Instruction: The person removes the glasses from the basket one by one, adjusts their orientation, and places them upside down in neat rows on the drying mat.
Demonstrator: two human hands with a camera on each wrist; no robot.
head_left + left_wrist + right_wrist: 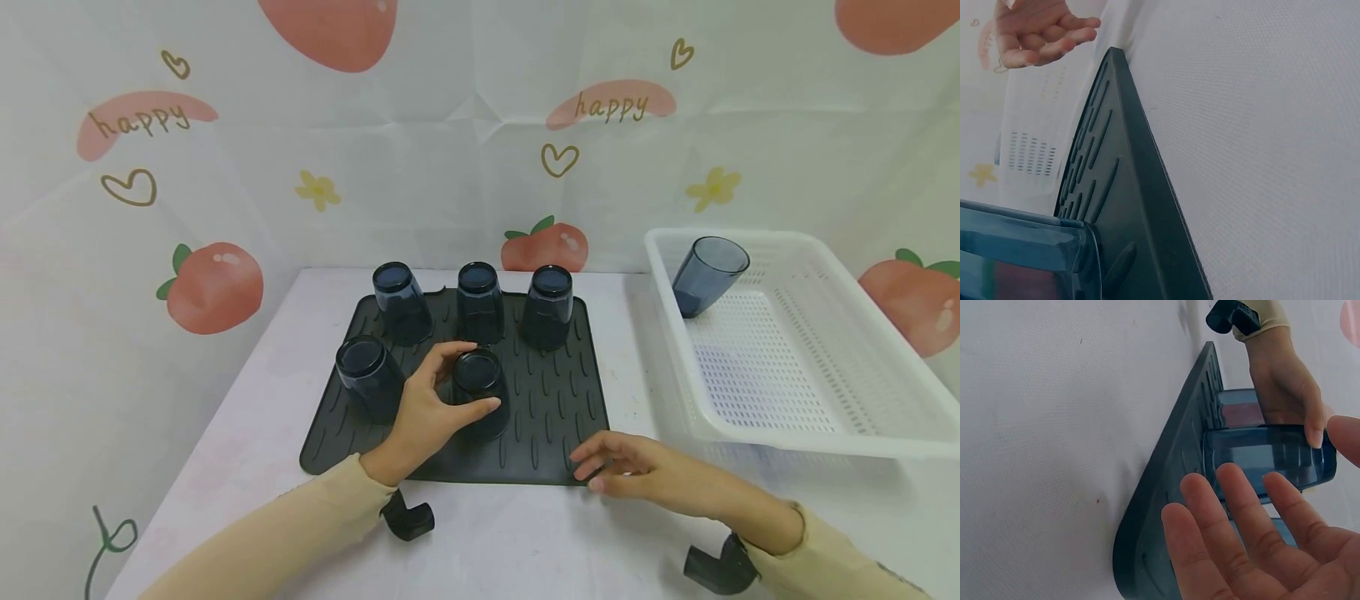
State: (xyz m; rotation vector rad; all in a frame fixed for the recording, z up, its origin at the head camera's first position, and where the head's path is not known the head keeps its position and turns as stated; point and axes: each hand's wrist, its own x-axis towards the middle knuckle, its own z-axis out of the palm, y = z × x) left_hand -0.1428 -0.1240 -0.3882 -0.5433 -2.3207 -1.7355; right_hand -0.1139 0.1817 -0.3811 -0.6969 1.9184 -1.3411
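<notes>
My left hand (427, 412) grips an upside-down blue glass (483, 425) near its base, thumb on the near side and fingers behind. In the right wrist view this glass (1266, 456) stands rim-down on the black drying mat (1172, 481). To its left another inverted glass (371, 383) stands on the mat (540, 417). Behind, a back row holds a left glass (403, 308), a middle glass (480, 304) and a right glass (547, 310), all inverted. My right hand (637, 467) hovers by the mat's front right corner, fingers loosely extended, holding nothing.
A white perforated basket (810, 446) stands on the right of the white table (510, 550). One blue glass (708, 275) leans in its back left corner. A printed cloth (420, 150) hangs behind the table.
</notes>
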